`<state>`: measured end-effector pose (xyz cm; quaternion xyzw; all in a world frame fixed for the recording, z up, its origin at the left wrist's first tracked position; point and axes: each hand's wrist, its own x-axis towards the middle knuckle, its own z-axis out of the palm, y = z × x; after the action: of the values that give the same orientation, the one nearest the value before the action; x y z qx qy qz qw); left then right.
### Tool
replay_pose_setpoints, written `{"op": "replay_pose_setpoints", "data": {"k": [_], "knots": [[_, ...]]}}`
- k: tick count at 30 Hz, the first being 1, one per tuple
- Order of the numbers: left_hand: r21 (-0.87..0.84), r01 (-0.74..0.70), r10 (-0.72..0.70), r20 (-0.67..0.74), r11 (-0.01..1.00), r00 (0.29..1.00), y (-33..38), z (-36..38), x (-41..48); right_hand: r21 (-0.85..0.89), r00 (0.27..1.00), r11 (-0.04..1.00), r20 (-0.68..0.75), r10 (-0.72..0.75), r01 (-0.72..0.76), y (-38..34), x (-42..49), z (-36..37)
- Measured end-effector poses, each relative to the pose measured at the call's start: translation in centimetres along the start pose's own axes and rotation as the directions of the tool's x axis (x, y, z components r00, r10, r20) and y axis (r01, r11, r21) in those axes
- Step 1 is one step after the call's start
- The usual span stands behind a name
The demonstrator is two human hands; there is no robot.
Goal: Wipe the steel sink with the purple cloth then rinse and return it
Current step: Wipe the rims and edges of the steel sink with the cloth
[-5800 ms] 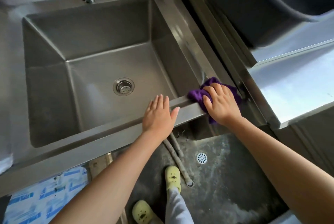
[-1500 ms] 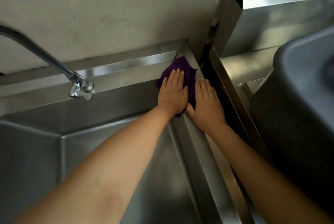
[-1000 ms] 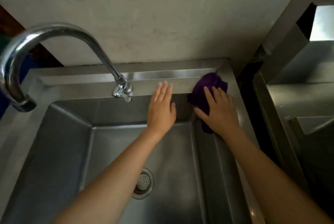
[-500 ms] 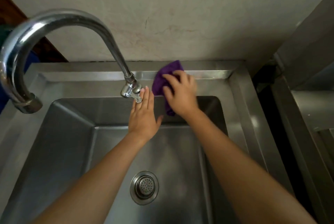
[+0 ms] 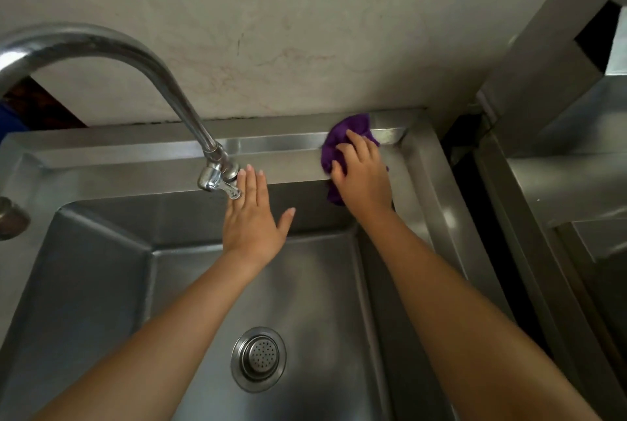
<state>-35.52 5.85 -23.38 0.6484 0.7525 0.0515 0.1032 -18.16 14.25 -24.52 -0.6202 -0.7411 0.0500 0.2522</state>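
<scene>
Head: purple cloth (image 5: 342, 135) under right fingers (image 5: 354, 149) (rim)

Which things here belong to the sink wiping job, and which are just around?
Job: crumpled purple cloth under right hand; square steel sink; curved chrome tap; left hand.
Around: round drain strainer; steel counter at right.
</scene>
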Motion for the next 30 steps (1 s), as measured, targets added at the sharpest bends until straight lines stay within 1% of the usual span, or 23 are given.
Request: {"op": "replay_pose_setpoints", "data": {"k": [2, 6, 11, 12, 13, 15, 16, 18, 19, 20, 21, 24, 25, 27, 30], "knots": [[0.001, 0.019, -0.019, -0.021, 1.0, 1.0, 0.6, 0.3, 0.3, -0.049, 0.998, 0.997, -0.02, 0.055, -0.056, 1.7, -0.1, -0.7], [0.002, 0.011, -0.011, -0.083, 1.0, 0.996, 1.8, 1.1, 1.0, -0.174, 0.995, 0.979, -0.027, 0.099, -0.102, 2.4, -0.3, -2.1], [0.046, 0.037, -0.037, -0.004, 0.998, 0.999, 3.1, 1.1, 2.0, -0.258, 0.984, 0.95, -0.023, 0.177, -0.177, 2.5, -3.7, -4.2], [0.046, 0.013, -0.014, 0.001, 0.999, 1.0, 3.6, 1.0, 2.3, -0.275, 0.982, 0.943, -0.024, 0.19, -0.189, 2.3, -4.7, -4.5], [0.043, -0.04, 0.04, 0.002, 0.998, 0.999, 4.2, 0.8, 2.8, -0.288, 0.978, 0.936, -0.015, 0.209, -0.204, 2.0, -5.5, -4.9], [0.046, -0.196, 0.195, 0.021, 0.979, 0.981, 5.5, 0.7, 4.1, -0.276, 0.966, 0.927, -0.011, 0.259, -0.252, 1.9, -5.7, -5.6], [0.056, -0.257, 0.255, 0.042, 0.965, 0.966, 6.0, 0.6, 4.8, -0.254, 0.961, 0.928, -0.038, 0.273, -0.273, 2.0, -5.0, -6.1], [0.104, -0.308, 0.302, 0.066, 0.946, 0.951, 6.3, 0.9, 6.0, -0.226, 0.964, 0.939, -0.134, 0.231, -0.257, 2.1, -2.8, -7.1], [0.137, -0.312, 0.308, 0.049, 0.94, 0.95, 6.3, 1.4, 6.4, -0.229, 0.964, 0.943, -0.175, 0.202, -0.24, 2.3, -1.2, -7.5], [0.168, -0.312, 0.313, 0.021, 0.935, 0.95, 6.2, 1.8, 6.5, -0.237, 0.965, 0.945, -0.183, 0.186, -0.227, 2.5, 0.5, -7.6], [0.188, -0.314, 0.321, -0.005, 0.93, 0.947, 6.2, 2.1, 6.5, -0.253, 0.971, 0.942, -0.14, 0.191, -0.222, 2.8, 2.0, -7.5], [0.186, -0.329, 0.337, -0.014, 0.926, 0.941, 6.2, 2.2, 6.5, -0.286, 0.967, 0.94, 0.111, 0.227, -0.188, 4.2, 4.0, -5.4], [0.186, -0.332, 0.34, -0.013, 0.925, 0.94, 6.1, 2.1, 6.6, -0.277, 0.963, 0.945, 0.153, 0.224, -0.176, 4.7, 4.0, -4.8], [0.194, -0.334, 0.344, -0.02, 0.922, 0.939, 6.1, 2.1, 6.7, -0.261, 0.962, 0.951, 0.172, 0.213, -0.164, 5.5, 3.4, -4.2], [0.19, -0.324, 0.336, -0.034, 0.927, 0.941, 6.1, 2.2, 6.3, -0.284, 0.967, 0.951, 0.182, 0.179, -0.122, 5.9, 1.7, -4.5]]}}
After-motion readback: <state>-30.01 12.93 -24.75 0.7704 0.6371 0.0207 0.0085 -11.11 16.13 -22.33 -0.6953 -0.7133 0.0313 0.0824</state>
